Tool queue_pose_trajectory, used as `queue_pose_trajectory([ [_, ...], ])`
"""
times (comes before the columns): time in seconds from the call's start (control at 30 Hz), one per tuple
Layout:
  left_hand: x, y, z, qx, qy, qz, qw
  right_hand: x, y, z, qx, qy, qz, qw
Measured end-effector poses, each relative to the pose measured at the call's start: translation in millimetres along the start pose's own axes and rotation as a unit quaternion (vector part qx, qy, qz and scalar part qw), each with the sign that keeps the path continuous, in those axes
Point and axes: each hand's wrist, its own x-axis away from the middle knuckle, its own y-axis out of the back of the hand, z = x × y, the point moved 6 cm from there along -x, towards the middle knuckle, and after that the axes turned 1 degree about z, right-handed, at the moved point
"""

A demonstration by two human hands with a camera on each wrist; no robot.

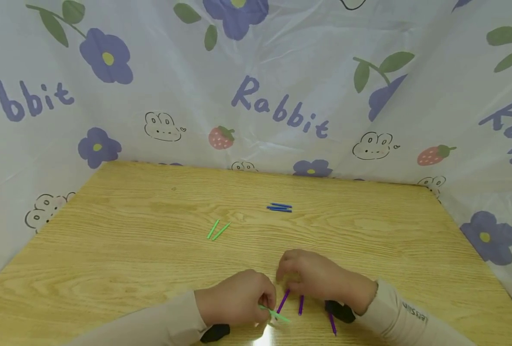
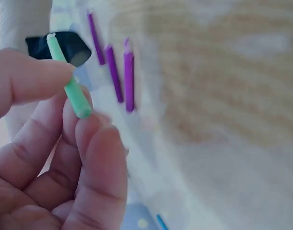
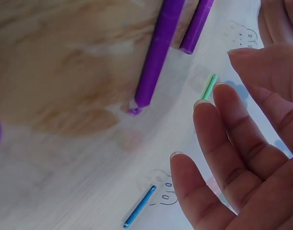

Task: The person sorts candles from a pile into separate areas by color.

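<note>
My left hand (image 1: 238,295) pinches a thin light-green candle (image 2: 72,88) between thumb and fingertips, tilted, its pale wick end showing in the left wrist view. Close by on the right, my right hand (image 1: 314,275) hovers low over the table with fingers loosely bent. In the right wrist view its fingers (image 3: 218,139) are apart and hold nothing. Three purple candles lie under and beside it: one purple candle (image 1: 283,302) slants between the hands, a second (image 1: 301,306) is partly hidden by the right hand, and a third (image 1: 332,323) lies by the right wrist.
Farther off on the wooden table (image 1: 130,230), two green candles (image 1: 221,231) lie side by side. Behind them to the right is a small group of blue candles (image 1: 280,208). A printed cloth (image 1: 277,62) with flowers and rabbits hangs around the table's back and sides.
</note>
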Motion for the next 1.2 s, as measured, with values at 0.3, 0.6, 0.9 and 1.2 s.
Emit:
queue_pose_trajectory([
  [0.3, 11.0, 33.1, 15.9, 0.051, 0.009, -0.081, 0.9954, 4.9, -3, 5, 0.017, 0.03, -0.003, 0.9994],
  [0.6, 21.7, 69.7, 46.0, 0.022, 0.057, -0.193, 0.9792, 7.0, -4, 5, 0.021, 0.03, 0.009, 0.9993],
  [0.9, 39.8, 102.2, 82.0, 0.059, 0.155, -0.266, 0.9496, 7.7, -8, 4, 0.007, 0.025, 0.034, 0.9991],
  [1.2, 49.0, 121.0, 112.8, 0.065, 0.211, -0.295, 0.9298, 8.0, -11, 0, 0.011, 0.011, 0.046, 0.9988],
])
